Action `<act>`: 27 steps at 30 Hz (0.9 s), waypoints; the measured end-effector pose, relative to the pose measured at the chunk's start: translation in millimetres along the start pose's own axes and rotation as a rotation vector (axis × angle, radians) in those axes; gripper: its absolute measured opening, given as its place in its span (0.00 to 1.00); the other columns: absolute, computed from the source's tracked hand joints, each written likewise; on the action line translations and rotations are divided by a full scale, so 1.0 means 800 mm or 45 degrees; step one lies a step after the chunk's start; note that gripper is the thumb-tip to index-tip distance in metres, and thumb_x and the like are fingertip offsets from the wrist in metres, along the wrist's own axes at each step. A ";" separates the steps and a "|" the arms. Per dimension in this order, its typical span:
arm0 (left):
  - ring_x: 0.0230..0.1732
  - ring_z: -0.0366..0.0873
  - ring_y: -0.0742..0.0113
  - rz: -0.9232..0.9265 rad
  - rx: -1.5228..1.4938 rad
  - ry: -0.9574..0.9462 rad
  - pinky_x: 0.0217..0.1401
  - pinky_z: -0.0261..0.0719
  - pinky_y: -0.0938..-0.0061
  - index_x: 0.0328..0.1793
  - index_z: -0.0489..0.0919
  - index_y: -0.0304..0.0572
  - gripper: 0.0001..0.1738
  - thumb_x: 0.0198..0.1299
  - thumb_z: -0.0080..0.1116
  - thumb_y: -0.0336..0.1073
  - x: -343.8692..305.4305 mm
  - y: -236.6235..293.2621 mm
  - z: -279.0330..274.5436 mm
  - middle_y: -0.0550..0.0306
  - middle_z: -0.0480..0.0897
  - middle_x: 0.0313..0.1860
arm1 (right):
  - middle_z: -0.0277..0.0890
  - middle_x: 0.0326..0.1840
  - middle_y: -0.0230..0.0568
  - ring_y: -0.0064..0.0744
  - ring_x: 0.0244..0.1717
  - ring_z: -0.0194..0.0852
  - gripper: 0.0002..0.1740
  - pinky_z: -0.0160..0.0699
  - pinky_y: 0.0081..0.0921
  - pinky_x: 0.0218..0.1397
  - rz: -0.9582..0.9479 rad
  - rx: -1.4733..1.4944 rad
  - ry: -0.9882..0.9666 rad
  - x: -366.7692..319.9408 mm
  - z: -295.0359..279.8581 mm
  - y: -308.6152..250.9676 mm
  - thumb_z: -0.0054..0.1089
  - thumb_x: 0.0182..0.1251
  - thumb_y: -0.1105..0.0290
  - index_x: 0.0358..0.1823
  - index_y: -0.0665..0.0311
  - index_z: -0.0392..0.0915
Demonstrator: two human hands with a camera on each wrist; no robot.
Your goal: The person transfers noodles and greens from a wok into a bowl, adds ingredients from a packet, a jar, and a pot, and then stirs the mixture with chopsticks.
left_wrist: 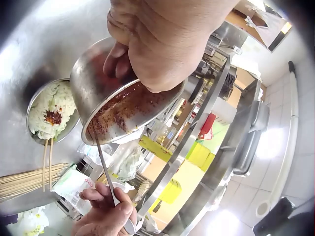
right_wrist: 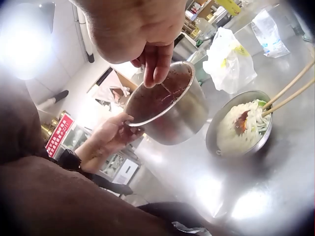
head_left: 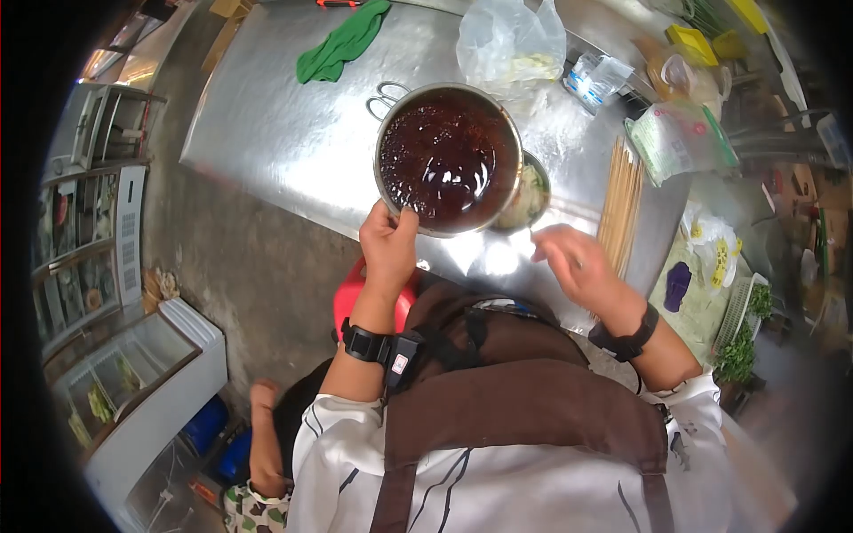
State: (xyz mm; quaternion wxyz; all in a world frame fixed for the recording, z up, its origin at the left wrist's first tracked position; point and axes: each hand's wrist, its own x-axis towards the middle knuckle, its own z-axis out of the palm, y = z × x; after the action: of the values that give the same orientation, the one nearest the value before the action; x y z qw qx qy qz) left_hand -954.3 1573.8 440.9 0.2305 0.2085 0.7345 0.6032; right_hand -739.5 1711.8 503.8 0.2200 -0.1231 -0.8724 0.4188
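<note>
My left hand (head_left: 389, 250) grips the edge of a deep metal pot (right_wrist: 183, 123), fingers on its outside wall. Dark red, oily chili sauce (head_left: 431, 155) lies in the pot, which tilts above the table. In my right hand (head_left: 579, 268), the fingers pinch the handle of a metal spoon (left_wrist: 105, 169); its head is hidden inside the pot. Beside the pot stands a metal bowl (right_wrist: 212, 135) of pale noodles (left_wrist: 51, 101) with a dab of red sauce on top. Two chopsticks (right_wrist: 290, 85) stick out over the bowl's rim.
A bundle of thin wooden sticks (head_left: 619, 204) lies right of the bowl on the metal table (head_left: 258, 133). Scissors (head_left: 384, 96), a green cloth (head_left: 342, 44) and a plastic bag (head_left: 511, 40) lie toward the back. Another person's arm (head_left: 264, 435) shows at lower left.
</note>
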 end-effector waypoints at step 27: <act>0.23 0.60 0.84 -0.047 -0.129 -0.006 0.24 0.59 0.84 0.30 0.74 0.34 0.03 0.54 0.52 0.26 0.010 -0.001 0.014 0.71 0.68 0.20 | 0.76 0.37 0.47 0.44 0.36 0.76 0.09 0.76 0.31 0.37 -0.089 -0.065 -0.047 -0.003 -0.011 0.016 0.54 0.58 0.81 0.42 0.70 0.74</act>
State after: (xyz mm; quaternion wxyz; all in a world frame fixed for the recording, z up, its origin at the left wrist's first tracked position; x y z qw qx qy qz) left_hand -954.6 1587.0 437.5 0.2536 0.1843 0.7064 0.6346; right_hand -733.1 1724.8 497.8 0.2150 -0.0904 -0.8905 0.3907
